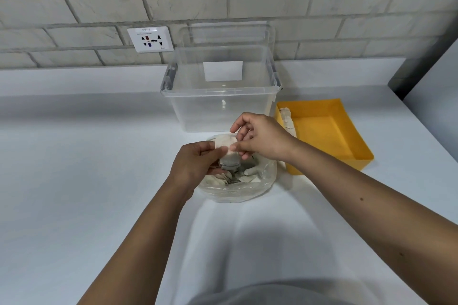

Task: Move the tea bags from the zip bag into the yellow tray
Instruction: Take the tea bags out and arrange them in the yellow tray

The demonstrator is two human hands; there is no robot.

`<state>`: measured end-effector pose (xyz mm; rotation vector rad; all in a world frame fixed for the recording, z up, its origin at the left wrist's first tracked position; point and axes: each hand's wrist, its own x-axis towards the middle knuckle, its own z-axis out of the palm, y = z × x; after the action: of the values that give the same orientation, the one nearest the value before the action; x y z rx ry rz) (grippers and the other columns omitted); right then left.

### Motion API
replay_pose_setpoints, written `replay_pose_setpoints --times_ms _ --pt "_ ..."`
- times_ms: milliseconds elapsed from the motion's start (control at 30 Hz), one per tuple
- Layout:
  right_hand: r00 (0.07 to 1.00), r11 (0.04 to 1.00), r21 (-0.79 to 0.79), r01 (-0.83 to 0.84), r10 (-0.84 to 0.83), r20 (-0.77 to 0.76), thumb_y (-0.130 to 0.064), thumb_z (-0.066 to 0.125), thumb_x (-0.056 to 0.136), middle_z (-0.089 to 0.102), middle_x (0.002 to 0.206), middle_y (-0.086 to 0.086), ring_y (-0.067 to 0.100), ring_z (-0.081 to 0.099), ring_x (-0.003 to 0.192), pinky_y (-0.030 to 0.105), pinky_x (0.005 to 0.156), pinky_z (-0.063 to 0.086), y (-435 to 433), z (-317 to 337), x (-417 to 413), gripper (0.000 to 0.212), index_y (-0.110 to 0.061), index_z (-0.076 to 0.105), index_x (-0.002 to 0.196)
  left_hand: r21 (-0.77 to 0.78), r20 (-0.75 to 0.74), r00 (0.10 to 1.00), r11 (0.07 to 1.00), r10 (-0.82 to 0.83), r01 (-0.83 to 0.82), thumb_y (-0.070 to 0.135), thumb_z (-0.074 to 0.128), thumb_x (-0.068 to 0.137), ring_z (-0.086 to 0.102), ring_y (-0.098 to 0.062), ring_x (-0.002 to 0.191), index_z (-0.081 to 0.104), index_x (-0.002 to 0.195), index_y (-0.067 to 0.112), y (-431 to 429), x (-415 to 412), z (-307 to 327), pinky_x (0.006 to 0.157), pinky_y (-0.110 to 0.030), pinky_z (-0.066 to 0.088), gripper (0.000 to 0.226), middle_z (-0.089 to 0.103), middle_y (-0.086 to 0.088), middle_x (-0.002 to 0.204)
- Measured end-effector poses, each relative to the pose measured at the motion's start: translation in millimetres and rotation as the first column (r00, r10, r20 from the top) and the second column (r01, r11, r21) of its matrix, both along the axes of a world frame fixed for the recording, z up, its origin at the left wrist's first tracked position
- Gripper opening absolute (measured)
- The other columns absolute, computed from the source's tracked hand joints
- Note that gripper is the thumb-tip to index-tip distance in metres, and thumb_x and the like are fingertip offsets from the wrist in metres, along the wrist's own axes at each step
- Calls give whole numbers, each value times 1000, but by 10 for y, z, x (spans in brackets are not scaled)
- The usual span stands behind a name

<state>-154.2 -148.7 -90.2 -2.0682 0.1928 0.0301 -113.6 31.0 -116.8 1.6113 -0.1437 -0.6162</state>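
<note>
Both hands over the zip bag [238, 188]: left hand [195, 163] and right hand [260, 138] pinch one tea bag [224, 145]; yellow tray [347, 156] alongside on the worktop [74, 181].

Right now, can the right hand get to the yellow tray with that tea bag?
Probably yes. The right hand sits just beside the yellow tray, whose top is open, and nothing stands between them. But the left hand also pinches the tea bag, so it likely must let go first.

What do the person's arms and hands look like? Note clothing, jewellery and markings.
Left forearm and right forearm are bare, unsleeved. Left hand and right hand wear no gloves, rings or watch. Two moles mark the right forearm. Grey clothing shows below.
</note>
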Motion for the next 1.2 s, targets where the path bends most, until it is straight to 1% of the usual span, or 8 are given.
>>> replay_pose_setpoints --times_ms 67,167,267,433,633,767,933,1200 --pt "999 998 -43 36 -35 17 -6 76 81 68 88 8 17 68 59 28 56 58 -44 -71 3 21 -8 64 99 38 48 995 996 84 -86 13 69 92 74 -23 75 76 94 6 41 50 -37 65 -25 61 10 77 -14 84" --pt "999 922 -386 -32 45 24 -10 71 86 73 97 1 1 65 74 13 65 50 -108 -195 -15 11 -13 74 96 89 129 979 981 160 -172 14 68 92 73 -24 77 75 93 6 98 118 -91 63 -23 59 10 75 -20 88" --pt "995 736 -672 -89 98 -24 -15 64 88 70 112 -3 17 63 103 31 79 51 -80 -306 -30 23 -22 72 109 137 189 973 978 133 -160 16 68 92 72 -25 76 74 88 8 101 130 -135 66 -26 60 11 73 -21 84" --pt "997 509 -860 -45 77 -7 -18 60 87 67 113 1 28 64 97 32 66 41 31 -474 -6 31 -22 62 118 169 232 967 974 107 -149 16 68 91 62 -21 69 72 86 2 75 147 -184 67 -28 61 15 63 -18 72" --pt "996 597 -802 -31 81 22 -31 62 90 69 104 -5 21 63 94 28 65 36 -5 -496 -13 10 -25 66 97 169 234 965 973 118 -160 16 68 91 63 -21 70 73 86 4 75 151 -170 70 -31 62 14 67 -28 82" --pt "989 748 -648 -144 134 -64 -36 76 80 69 101 -11 5 60 88 30 69 48 -153 -347 -132 13 -25 69 84 150 209 970 976 123 -156 17 66 91 63 -21 72 73 82 8 77 146 -163 71 -30 62 15 65 -20 77" --pt "964 900 -346 -265 244 -103 -28 82 76 70 79 -13 -4 56 62 9 57 40 -162 80 -259 13 -24 71 81 121 198 978 988 70 -95 21 69 90 71 -33 84 76 87 13 47 88 -130 83 -42 61 11 72 -21 91" --pt "995 970 -232 -68 84 61 -25 79 80 68 72 -4 4 60 64 29 67 52 -35 92 -107 15 -16 68 84 -54 -94 995 998 -28 23 18 60 98 71 -24 80 74 100 9 -47 -24 48 73 -31 62 18 75 -13 91"
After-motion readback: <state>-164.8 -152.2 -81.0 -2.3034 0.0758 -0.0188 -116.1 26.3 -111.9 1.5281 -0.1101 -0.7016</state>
